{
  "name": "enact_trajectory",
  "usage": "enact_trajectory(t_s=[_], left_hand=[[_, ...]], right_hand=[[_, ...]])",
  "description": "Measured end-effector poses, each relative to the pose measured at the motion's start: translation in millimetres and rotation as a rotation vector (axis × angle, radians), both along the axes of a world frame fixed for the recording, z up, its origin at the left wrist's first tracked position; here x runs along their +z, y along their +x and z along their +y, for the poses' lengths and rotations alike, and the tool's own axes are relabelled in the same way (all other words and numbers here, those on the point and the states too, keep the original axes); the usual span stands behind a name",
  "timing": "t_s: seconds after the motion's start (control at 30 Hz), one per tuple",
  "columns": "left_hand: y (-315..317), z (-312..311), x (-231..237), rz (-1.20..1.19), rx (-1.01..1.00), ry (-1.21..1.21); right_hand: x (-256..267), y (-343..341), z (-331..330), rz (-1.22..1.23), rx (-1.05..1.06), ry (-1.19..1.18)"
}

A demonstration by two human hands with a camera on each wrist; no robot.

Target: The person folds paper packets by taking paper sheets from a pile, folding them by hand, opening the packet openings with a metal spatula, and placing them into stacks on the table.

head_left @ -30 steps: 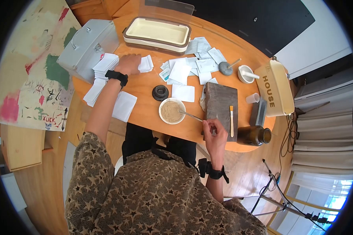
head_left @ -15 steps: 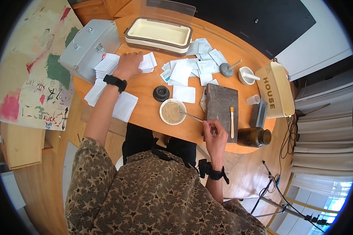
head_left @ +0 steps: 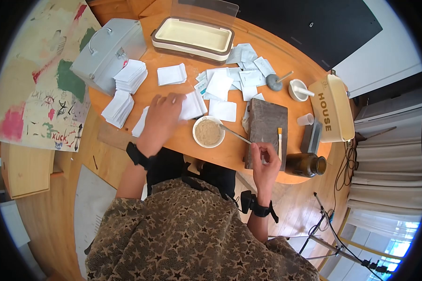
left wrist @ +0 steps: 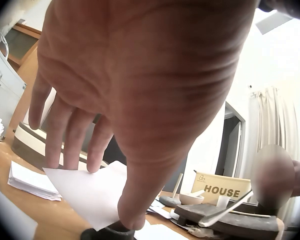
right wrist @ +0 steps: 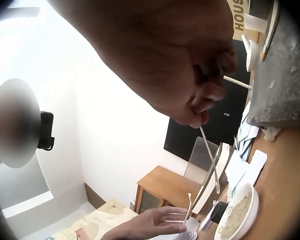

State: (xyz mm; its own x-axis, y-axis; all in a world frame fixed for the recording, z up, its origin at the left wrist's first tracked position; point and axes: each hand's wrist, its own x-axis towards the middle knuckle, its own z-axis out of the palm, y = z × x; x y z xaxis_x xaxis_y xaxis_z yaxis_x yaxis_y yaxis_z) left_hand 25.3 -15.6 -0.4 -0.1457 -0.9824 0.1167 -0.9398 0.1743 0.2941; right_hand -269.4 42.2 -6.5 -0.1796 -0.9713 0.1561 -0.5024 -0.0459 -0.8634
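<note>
My left hand (head_left: 162, 117) holds a white paper packet (head_left: 192, 106) close to the bowl's left rim. In the left wrist view the thumb presses one face of this packet (left wrist: 87, 197), with fingertips along its upper edge. My right hand (head_left: 266, 165) pinches a thin metal spoon (head_left: 235, 133) by its handle end, over the dark board. Its other end reaches the right rim of a white bowl (head_left: 208, 146) of tan powder (head_left: 207, 131). A black round lid or stand (left wrist: 110, 233) is mostly hidden behind the packet.
White packets (head_left: 172, 75) lie behind the left hand, with taller stacks (head_left: 130, 76) beside a metal case (head_left: 105, 56). Sachets (head_left: 248, 77) spread at the back centre. A dark board (head_left: 267, 124) with a brush (head_left: 280, 143), and a brown jar (head_left: 305, 165), stand right.
My left hand has left the packets at the back and come toward me and the bowl, bringing one white packet. My right hand and spoon have shifted only slightly rightward in the view.
</note>
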Motion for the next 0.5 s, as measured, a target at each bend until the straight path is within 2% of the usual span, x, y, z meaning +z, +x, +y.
enact_trajectory(t_s=[0.23, 0.5], left_hand=[[-24.3, 29.5, -9.6, 0.077, -0.041, -0.006], [-33.7, 39.8, -6.8, 0.138, -0.088, -0.052]], right_hand=[[21.2, 5.9, 2.0, -0.061, -0.004, -0.009], [13.2, 9.4, -0.2, -0.055, 0.031, 0.006]])
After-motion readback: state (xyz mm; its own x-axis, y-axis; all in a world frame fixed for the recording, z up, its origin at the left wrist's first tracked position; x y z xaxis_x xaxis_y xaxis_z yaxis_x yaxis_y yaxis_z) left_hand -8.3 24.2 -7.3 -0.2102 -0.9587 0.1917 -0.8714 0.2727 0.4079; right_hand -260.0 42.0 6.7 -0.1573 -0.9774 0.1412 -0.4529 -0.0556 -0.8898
